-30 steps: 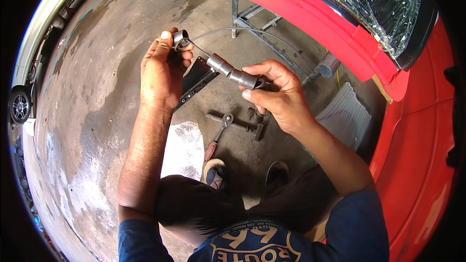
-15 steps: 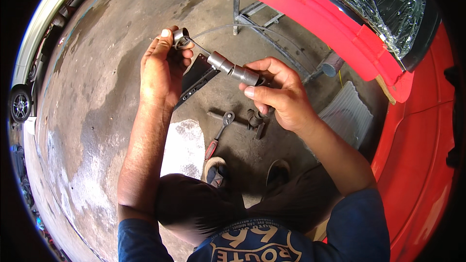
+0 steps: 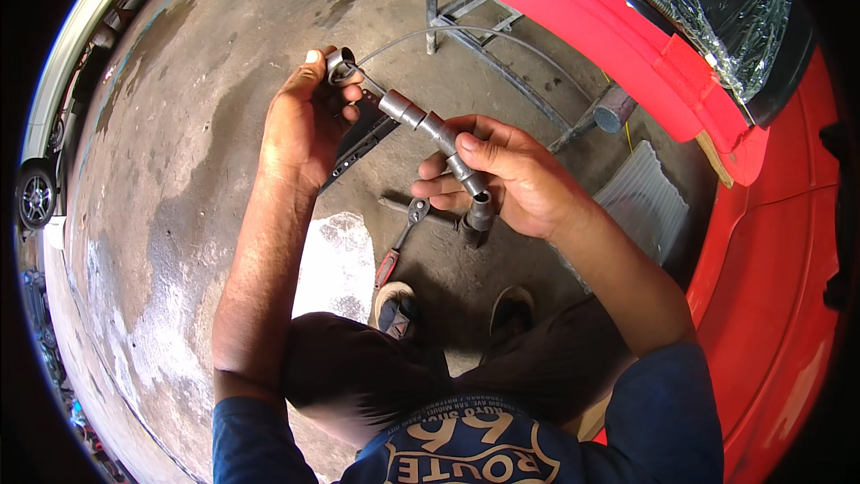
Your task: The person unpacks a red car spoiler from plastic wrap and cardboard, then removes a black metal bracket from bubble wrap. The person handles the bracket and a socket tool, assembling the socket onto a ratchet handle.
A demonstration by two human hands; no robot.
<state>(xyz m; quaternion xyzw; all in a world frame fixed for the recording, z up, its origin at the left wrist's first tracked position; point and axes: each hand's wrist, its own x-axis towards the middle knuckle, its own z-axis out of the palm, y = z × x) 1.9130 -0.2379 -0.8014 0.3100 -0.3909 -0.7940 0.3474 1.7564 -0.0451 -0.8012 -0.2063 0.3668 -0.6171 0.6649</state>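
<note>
Across most of the scene spreads a grey concrete floor (image 3: 206,108), with dark stains and one bright white patch. On the right side stands a large red car body (image 3: 770,251), and at the far left a white vehicle (image 3: 76,45) is partly visible. Near the middle are the person's dark trousers (image 3: 358,367), with two shoes beyond them. Far from these, toward the right, there is a metal stand (image 3: 488,58), and nearer, to its right, a clear ribbed sheet (image 3: 640,202) lies on the floor.

Over the floor the two hands are raised. The right hand (image 3: 506,170) is curled around a row of dark metal cylinders (image 3: 434,130), which slants from far left to near right; some fingers extend to the left beneath it. Behind the left wrist one sees a black strip (image 3: 358,152). A ratchet (image 3: 403,242) with red handle lies on the floor between the hands and the shoes. The left hand (image 3: 309,112) pinches a short metal ring (image 3: 340,64) between thumb and fingers. Between ring and cylinders runs a thin cord (image 3: 370,81).
</note>
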